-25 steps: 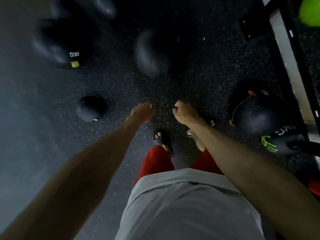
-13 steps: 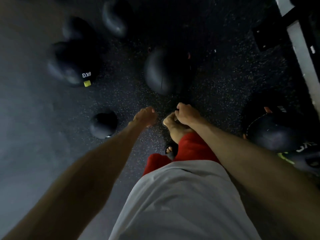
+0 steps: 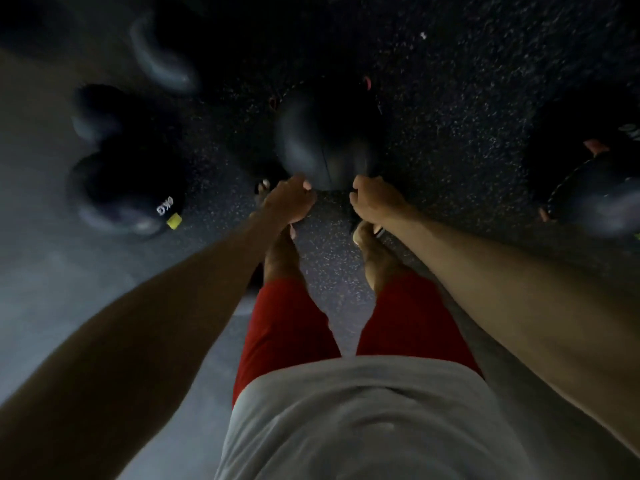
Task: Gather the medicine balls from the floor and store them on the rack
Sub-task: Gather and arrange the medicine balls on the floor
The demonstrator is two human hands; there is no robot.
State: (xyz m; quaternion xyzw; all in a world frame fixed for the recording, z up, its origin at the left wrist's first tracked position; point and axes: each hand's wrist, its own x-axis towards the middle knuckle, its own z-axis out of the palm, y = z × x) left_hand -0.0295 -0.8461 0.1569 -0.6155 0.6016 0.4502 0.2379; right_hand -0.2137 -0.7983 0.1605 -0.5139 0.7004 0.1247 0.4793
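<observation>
light: dim, bluish from left | blur: medicine balls (image 3: 311,147) smeared | edges: wide-angle stretch | shadows: deep top

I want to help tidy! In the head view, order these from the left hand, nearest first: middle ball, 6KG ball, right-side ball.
1. Middle ball, just ahead of the left hand.
2. 6KG ball, off to the left.
3. Right-side ball, far across at the right edge.
</observation>
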